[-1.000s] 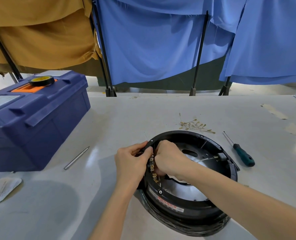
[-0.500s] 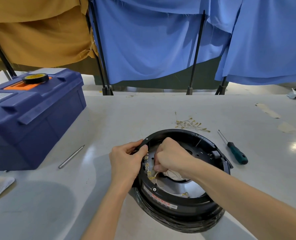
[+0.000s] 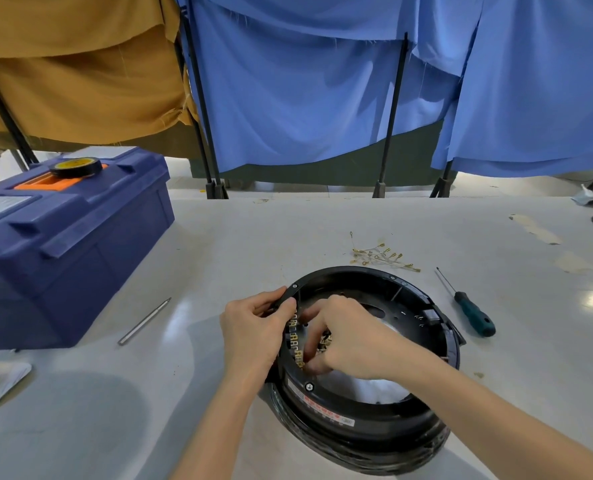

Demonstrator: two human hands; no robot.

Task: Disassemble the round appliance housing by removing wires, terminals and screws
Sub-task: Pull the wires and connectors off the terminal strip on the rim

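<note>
Looking down from my head, the round black housing (image 3: 374,422) lies open side up on the grey table (image 3: 239,244), just in front of me and a little to my right. My left hand (image 3: 253,332) comes in from below with the forearm angled up and the wrist straight; it grips the housing's near-left rim, thumb hooked over the top edge and the fingers curled round the outside wall. My right arm crosses in from the lower right, and my right hand (image 3: 352,341) reaches down inside the ring, knuckles up. Its fingers are bunched together and pinch at the brass terminals (image 3: 297,342) lined along the inner left wall; which one I hold I cannot tell, as my fingers hide it. Beyond the housing lies a small heap of loose wires (image 3: 381,256) with gold ends, and to its right a green-handled screwdriver (image 3: 473,315). To the left rest a thin metal rod (image 3: 144,322) and a blue toolbox (image 3: 70,244) with a tape roll (image 3: 76,167) on its lid.
</note>
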